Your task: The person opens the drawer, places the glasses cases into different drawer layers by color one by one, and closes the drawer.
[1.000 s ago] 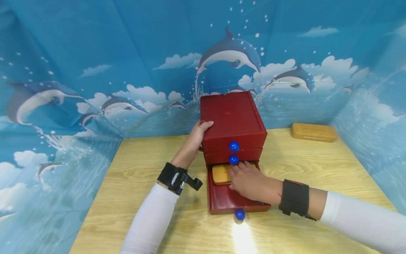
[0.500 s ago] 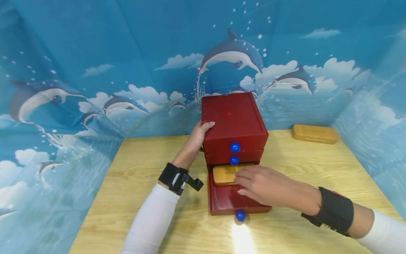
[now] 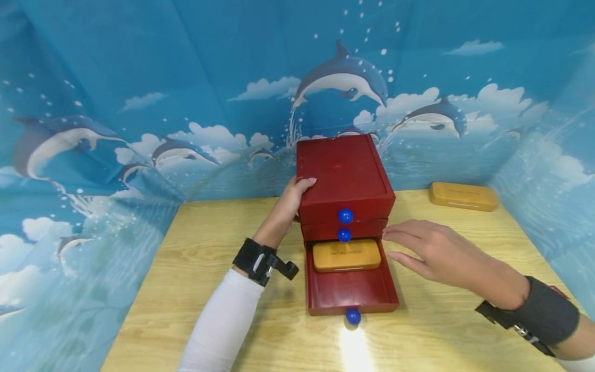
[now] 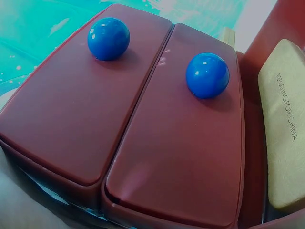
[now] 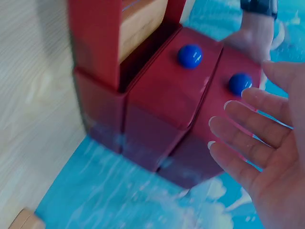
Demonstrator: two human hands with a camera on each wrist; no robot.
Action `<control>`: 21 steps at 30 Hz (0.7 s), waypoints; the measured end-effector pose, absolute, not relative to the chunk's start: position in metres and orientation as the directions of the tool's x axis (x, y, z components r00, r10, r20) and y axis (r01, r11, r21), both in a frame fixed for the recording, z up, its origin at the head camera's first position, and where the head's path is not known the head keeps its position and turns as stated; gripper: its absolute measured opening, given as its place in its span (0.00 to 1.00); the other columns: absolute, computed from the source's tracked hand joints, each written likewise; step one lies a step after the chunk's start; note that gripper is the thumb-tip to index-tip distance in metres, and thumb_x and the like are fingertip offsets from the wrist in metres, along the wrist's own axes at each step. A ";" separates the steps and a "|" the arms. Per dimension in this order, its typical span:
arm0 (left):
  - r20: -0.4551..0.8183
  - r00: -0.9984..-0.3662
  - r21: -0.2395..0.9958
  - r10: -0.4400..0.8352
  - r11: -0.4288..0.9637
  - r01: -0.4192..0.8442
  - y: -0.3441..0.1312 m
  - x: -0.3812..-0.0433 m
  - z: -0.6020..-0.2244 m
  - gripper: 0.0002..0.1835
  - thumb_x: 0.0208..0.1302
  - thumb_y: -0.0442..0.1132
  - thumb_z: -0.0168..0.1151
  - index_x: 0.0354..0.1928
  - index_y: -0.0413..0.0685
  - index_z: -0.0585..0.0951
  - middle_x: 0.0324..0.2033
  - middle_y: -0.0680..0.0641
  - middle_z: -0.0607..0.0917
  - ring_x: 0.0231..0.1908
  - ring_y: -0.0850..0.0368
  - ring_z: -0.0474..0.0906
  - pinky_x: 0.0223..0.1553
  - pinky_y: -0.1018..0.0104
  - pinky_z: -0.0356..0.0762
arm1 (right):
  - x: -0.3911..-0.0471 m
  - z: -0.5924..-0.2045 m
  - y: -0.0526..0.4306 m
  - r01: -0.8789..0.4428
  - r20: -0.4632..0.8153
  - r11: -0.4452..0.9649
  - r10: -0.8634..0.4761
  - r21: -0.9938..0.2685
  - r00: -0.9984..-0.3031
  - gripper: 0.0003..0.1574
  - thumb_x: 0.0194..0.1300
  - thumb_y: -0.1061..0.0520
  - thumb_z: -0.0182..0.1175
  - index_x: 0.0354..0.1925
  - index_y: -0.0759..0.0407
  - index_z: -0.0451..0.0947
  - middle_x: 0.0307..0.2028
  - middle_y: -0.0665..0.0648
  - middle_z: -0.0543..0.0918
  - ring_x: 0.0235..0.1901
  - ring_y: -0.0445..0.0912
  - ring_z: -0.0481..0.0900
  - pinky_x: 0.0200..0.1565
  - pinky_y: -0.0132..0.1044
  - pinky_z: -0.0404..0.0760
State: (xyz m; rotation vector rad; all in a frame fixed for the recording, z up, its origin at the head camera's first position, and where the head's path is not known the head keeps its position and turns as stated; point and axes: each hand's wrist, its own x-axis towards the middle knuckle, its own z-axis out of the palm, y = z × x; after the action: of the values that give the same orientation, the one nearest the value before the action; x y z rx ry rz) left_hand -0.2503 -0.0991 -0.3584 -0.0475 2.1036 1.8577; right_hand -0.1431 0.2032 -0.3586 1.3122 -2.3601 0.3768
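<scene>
A red cabinet (image 3: 341,168) of three stacked drawers with blue ball knobs stands on the table. My left hand (image 3: 289,202) holds its left side, the thumb over the top edge; the other fingers are mostly hidden. The bottom drawer (image 3: 350,294) is pulled out, and the upper two are closed. Inside its back part lies a tan, rounded oblong case (image 3: 346,256), with printed lettering legible in the left wrist view on the case (image 4: 286,124). Just right of the drawer, my right hand (image 3: 434,250) hovers with fingers extended, holding nothing; the right wrist view shows the palm.
A second tan case (image 3: 463,196) lies at the table's back right, near the backdrop. A blue dolphin-print sheet (image 3: 223,77) walls off the back and sides. The wooden table (image 3: 195,268) extends on both sides of the cabinet.
My right hand has let go of the case in the drawer and moved right, out of the drawer. The case is now fully visible. My left hand has stayed on the cabinet.
</scene>
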 end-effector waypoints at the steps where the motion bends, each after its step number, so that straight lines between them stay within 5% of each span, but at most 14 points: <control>1: -0.266 -0.945 0.959 0.192 0.150 -0.240 -0.099 -0.250 -0.358 0.41 0.62 0.66 0.51 0.72 0.62 0.51 0.53 0.47 0.73 0.45 0.47 0.77 0.39 0.50 0.77 | -0.145 -0.359 0.208 -0.850 0.485 0.527 -0.735 -0.031 -0.473 0.23 0.66 0.41 0.57 0.49 0.54 0.79 0.46 0.53 0.83 0.46 0.45 0.79 0.43 0.45 0.81; 11: -0.260 -0.945 0.961 0.197 0.146 -0.234 -0.098 -0.252 -0.358 0.36 0.63 0.64 0.51 0.69 0.62 0.56 0.51 0.46 0.75 0.45 0.47 0.77 0.38 0.49 0.77 | -0.174 -0.381 0.252 -0.738 0.447 0.674 -0.651 -0.032 -0.614 0.30 0.52 0.45 0.69 0.50 0.58 0.78 0.47 0.59 0.82 0.47 0.53 0.78 0.44 0.53 0.78; 21: -0.259 -0.947 0.962 0.190 0.141 -0.234 -0.097 -0.250 -0.357 0.34 0.62 0.64 0.51 0.67 0.62 0.58 0.51 0.46 0.75 0.46 0.47 0.76 0.38 0.49 0.76 | -0.205 -0.402 0.289 -0.573 0.298 0.812 -0.524 -0.108 -0.798 0.42 0.55 0.38 0.67 0.59 0.63 0.71 0.53 0.67 0.77 0.52 0.64 0.72 0.47 0.61 0.73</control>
State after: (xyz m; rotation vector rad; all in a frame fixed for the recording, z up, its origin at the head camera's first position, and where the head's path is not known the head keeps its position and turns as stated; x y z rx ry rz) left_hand -0.2499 -0.0974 -0.3571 -0.0425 2.1054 1.8695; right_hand -0.2050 0.2888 -0.4016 0.8455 -2.7432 0.2819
